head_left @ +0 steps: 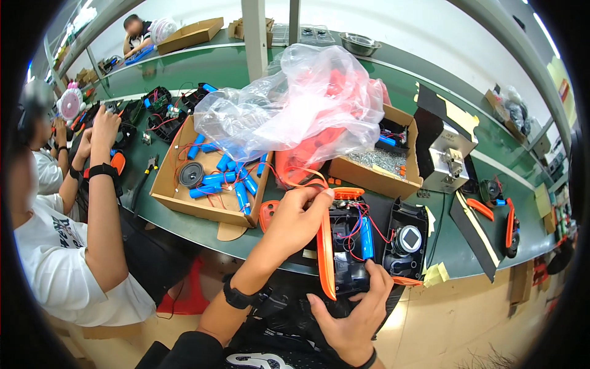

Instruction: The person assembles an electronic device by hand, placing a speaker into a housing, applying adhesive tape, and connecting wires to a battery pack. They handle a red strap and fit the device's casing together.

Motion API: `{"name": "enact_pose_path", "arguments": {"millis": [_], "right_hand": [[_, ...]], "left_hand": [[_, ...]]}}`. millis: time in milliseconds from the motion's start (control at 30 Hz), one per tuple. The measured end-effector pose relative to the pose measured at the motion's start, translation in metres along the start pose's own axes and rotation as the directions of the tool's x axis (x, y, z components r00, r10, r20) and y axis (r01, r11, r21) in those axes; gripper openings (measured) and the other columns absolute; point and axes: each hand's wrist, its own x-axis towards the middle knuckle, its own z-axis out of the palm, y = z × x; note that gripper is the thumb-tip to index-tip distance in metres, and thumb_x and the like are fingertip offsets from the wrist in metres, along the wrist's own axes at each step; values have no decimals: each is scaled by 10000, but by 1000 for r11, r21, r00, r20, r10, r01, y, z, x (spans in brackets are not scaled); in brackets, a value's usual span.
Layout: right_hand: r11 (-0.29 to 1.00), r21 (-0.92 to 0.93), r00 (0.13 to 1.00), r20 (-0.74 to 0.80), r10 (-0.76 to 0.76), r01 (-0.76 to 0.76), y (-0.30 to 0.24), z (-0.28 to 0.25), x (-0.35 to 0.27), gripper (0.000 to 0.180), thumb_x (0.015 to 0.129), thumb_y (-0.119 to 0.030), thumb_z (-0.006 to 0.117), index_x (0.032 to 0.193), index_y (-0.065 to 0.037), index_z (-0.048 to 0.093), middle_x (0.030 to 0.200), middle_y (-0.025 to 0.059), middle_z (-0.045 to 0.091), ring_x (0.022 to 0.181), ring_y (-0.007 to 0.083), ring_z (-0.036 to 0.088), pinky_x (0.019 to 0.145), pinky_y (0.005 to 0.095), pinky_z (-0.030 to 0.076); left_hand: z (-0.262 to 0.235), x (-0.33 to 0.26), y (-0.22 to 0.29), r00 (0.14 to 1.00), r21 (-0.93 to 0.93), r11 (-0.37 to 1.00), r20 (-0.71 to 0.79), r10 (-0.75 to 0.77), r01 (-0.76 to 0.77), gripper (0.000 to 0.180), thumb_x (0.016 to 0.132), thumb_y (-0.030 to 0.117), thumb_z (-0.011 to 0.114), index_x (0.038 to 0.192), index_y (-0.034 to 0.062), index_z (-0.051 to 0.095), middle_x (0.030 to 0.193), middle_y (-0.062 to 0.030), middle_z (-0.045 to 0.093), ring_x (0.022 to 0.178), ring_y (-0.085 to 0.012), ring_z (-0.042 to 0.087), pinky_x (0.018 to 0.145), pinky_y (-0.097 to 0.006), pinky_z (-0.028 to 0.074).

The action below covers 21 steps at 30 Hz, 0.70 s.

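Note:
My left hand point(299, 215) pinches the top of a curved orange plastic trim strip point(326, 261), which stands along the left edge of an opened black housing point(349, 270). Inside the housing lie a blue cylindrical battery point(367, 238) and red and blue wires. My right hand point(356, 310) is at the housing's lower edge, thumb and fingers apart, its fingertips close to or touching the rim below the battery. Wires run right to the other black half-shell point(405, 243), which carries a round speaker-like part point(408, 238). An orange part point(347, 193) sits at the housing's top.
To the left, a cardboard box point(215, 213) holds blue batteries and a black speaker. Clear plastic bags point(301, 92) with red-orange parts cover the middle. Behind stands a box of screws point(381, 165); a metal fixture point(448, 163) is at right. A co-worker point(80, 246) works at left, near pliers point(147, 172).

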Motion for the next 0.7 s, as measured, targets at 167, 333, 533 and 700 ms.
{"name": "enact_pose_path", "arguments": {"millis": [167, 333, 533, 700], "right_hand": [[997, 51, 988, -143, 60, -53, 13, 20, -15, 1049, 598, -307, 987, 1447, -2, 452, 1381, 190, 448, 1214, 316, 529, 725, 334, 517], [993, 118, 985, -173, 26, -6, 18, 19, -17, 996, 584, -272, 986, 1401, -11, 479, 1342, 173, 461, 1197, 314, 529, 779, 336, 494], [993, 94, 985, -165, -52, 68, 22, 18, -18, 882, 589, -239, 996, 1305, -12, 534, 1311, 163, 483, 1188, 327, 540, 880, 378, 484], [989, 132, 982, -184, -49, 74, 24, 20, -21, 895, 587, -237, 1017, 1311, -21, 537, 1319, 165, 497, 1175, 326, 562, 927, 388, 500]], "left_hand": [[16, -18, -1, 986, -239, 971, -164, -32, -9, 351, 1040, 260, 586, 1021, -64, 719, 888, -26, 663, 821, -79, 544, 724, -274, 431], [23, -25, -7, 989, -541, 841, -126, -83, 2, 356, 1030, 205, 522, 1144, -71, 717, 1089, -88, 722, 1019, -133, 632, 951, -272, 460], [22, -22, -10, 994, -688, 725, -55, -94, 30, 397, 1047, 255, 459, 1171, -57, 671, 1113, -152, 734, 999, -186, 698, 923, -333, 550], [29, -24, -6, 994, -731, 683, -73, -80, 1, 416, 1084, 279, 444, 1202, -63, 649, 1124, -170, 734, 955, -180, 733, 863, -315, 607]]}}
